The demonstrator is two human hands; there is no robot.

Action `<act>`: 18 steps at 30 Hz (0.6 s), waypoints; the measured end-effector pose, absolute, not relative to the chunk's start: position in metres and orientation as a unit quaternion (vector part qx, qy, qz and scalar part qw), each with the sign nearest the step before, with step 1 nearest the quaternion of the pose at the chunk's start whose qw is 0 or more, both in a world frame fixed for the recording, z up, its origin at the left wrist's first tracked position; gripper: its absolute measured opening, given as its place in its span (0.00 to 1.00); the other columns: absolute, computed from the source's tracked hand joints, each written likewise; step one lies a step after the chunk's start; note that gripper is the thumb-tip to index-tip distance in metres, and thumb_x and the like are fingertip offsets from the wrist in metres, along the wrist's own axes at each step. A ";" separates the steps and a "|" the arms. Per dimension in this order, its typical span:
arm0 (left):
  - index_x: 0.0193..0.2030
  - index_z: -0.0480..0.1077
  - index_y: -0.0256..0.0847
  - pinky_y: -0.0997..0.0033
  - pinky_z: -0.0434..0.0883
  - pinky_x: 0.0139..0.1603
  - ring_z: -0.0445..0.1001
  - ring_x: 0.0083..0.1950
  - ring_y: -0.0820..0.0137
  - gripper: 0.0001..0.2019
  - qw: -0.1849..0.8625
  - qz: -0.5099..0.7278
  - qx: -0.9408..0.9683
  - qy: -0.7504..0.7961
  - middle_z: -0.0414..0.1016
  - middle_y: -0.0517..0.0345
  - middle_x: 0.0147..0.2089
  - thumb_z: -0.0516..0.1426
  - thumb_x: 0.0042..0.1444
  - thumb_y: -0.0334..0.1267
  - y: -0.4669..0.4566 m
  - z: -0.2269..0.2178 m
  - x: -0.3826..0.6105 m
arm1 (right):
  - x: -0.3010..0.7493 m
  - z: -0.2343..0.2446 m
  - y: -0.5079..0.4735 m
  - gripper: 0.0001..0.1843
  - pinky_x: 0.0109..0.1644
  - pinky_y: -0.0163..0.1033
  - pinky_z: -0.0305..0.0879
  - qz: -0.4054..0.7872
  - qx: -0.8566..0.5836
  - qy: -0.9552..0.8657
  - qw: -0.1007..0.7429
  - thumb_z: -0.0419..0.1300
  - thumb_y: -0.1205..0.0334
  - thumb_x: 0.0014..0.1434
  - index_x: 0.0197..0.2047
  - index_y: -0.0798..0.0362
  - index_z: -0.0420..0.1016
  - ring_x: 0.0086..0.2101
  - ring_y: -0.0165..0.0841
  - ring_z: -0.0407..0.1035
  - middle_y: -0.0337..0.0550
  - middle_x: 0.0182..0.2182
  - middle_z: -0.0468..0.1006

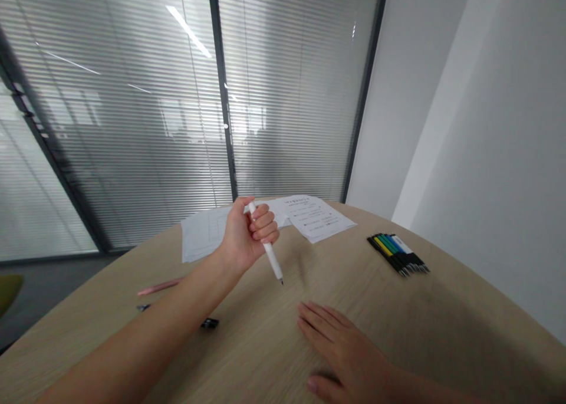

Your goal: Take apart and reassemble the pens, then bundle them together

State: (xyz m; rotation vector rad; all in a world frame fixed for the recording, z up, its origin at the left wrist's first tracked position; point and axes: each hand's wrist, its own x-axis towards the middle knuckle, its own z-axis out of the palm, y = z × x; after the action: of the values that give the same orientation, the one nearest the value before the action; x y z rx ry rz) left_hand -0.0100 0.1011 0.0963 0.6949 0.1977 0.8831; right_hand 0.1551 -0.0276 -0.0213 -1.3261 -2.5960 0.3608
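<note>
Here we are at the round wooden table (pixel 442 333), and we see the left hand (pixel 247 236) raised above it. Its fingers are curled tight around a white pen (pixel 273 261), tip pointing down and clear of the wood. The right hand (pixel 349 348) lies flat on the tabletop, fingers spread, holding nothing. As we judge it, the pen is up and gripped, and that is about all that's done: its tip touches neither table nor paper. The printed sheets (pixel 318 216) lie beyond the left hand, near the far edge; whether anything is handwritten on them we cannot tell. Off to the right a bundle of coloured pens (pixel 397 253) lies together, well apart from both hands. A pink pen (pixel 159 286) and a small dark piece (pixel 210 322) lie by the left forearm.
</note>
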 end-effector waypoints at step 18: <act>0.12 0.46 0.39 0.80 0.50 0.12 0.41 0.11 0.80 0.22 0.851 0.425 0.296 0.082 0.37 0.69 0.11 0.40 0.54 0.47 0.089 0.091 -0.001 | 0.153 -0.015 -0.024 0.28 0.58 0.43 0.44 0.173 -0.487 -0.842 0.156 0.49 0.56 0.53 0.55 0.60 0.58 0.55 0.35 0.48 0.49 0.56 0.56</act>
State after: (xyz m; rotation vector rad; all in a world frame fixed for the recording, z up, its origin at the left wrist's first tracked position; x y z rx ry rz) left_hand -0.0009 0.0889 0.0910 0.6237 0.1726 0.8952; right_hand 0.1529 -0.0245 -0.0150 -1.3947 -2.4103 0.4947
